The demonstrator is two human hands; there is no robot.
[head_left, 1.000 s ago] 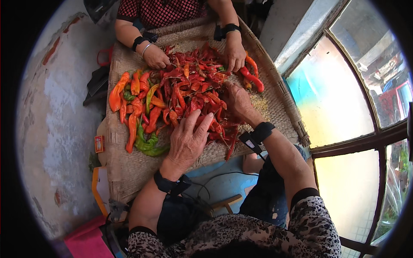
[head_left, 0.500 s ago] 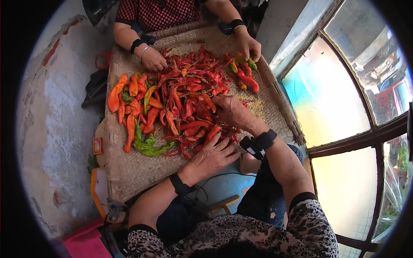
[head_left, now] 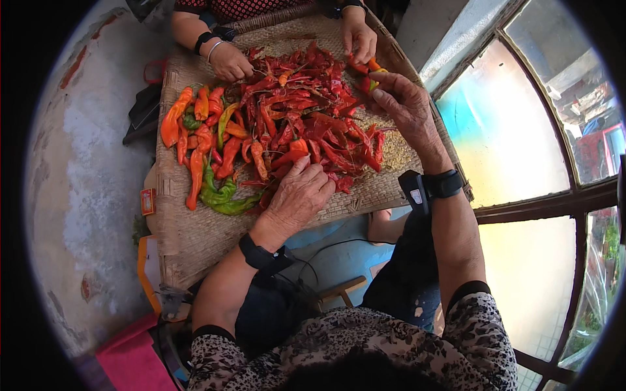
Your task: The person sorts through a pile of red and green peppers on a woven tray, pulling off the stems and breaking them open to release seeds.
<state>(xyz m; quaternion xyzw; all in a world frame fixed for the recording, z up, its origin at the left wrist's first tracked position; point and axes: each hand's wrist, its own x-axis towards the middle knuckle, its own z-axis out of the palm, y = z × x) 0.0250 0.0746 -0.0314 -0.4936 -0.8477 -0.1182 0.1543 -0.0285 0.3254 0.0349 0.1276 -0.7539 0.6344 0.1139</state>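
Note:
A heap of red chili peppers (head_left: 300, 98), many wrinkled or split, covers the middle of a woven tray (head_left: 195, 244). At the heap's near edge, my left hand (head_left: 293, 199) has its fingers curled together on a red chili pepper (head_left: 287, 158). My right hand (head_left: 412, 114) is raised over the tray's right side, thumb and forefinger bent round a yellow-green chili pepper (head_left: 373, 85); part of it is hidden by the fingers. Whole orange peppers (head_left: 173, 120) and twisted green peppers (head_left: 225, 202) lie in a group on the left.
Across the tray, another person's left-side hand (head_left: 229, 62) touches the heap, and their other hand (head_left: 358, 39) hangs by the right-hand peppers. Loose pale seeds (head_left: 396, 153) are scattered at right. A window (head_left: 499, 130) borders the right, a worn wall (head_left: 98, 176) the left.
My right hand has moved from the heap up and right to the tray's right side. My left hand has shifted up and left, its fingers now curled. The tray appears slightly higher in view.

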